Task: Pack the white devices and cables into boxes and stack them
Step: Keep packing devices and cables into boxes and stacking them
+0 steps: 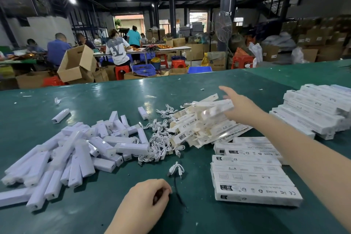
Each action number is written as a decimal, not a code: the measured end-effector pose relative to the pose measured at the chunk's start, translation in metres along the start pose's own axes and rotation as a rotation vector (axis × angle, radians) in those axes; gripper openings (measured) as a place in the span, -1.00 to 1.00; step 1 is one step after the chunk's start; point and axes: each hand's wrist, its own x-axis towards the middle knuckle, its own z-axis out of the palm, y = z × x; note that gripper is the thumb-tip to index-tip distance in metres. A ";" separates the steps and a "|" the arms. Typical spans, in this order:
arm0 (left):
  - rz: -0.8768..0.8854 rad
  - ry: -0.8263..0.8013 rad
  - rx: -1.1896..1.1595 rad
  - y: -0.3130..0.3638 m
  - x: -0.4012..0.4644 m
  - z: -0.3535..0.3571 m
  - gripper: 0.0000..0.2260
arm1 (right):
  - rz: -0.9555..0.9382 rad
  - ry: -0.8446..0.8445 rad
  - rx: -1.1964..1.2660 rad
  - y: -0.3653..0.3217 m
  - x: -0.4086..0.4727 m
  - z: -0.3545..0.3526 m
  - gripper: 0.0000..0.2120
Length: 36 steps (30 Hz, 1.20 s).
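A heap of white stick-shaped devices (76, 154) lies on the left of the green table (114, 97). Coiled white cables (161, 144) are piled in the middle, and one loose cable (176, 170) lies nearer me. Behind them is a pile of empty white boxes (199, 131). My right hand (241, 108) reaches over this pile, its fingers around the end of one blurred box (216, 109) and its thumb raised. My left hand (150, 194) rests on the table as a closed fist, holding nothing that I can see. Closed boxes (252, 178) lie side by side at the right front.
A tall stack of closed white boxes (313, 112) stands at the far right. A thin black cord (179, 195) lies beside my left hand. Beyond the table's far edge are cardboard cartons (76, 66), red stools, blue crates and several people at other tables.
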 end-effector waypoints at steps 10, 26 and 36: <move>0.012 0.076 -0.062 -0.001 0.001 0.000 -0.85 | 0.491 -0.245 -0.483 0.113 -0.044 0.003 -0.57; -0.052 -0.144 -0.478 0.093 0.043 0.049 -0.69 | 0.385 0.116 0.349 0.099 -0.095 0.018 -0.63; -0.282 -0.067 -0.508 0.132 0.101 0.097 -0.42 | 0.288 -0.050 0.426 0.094 -0.094 0.034 -0.60</move>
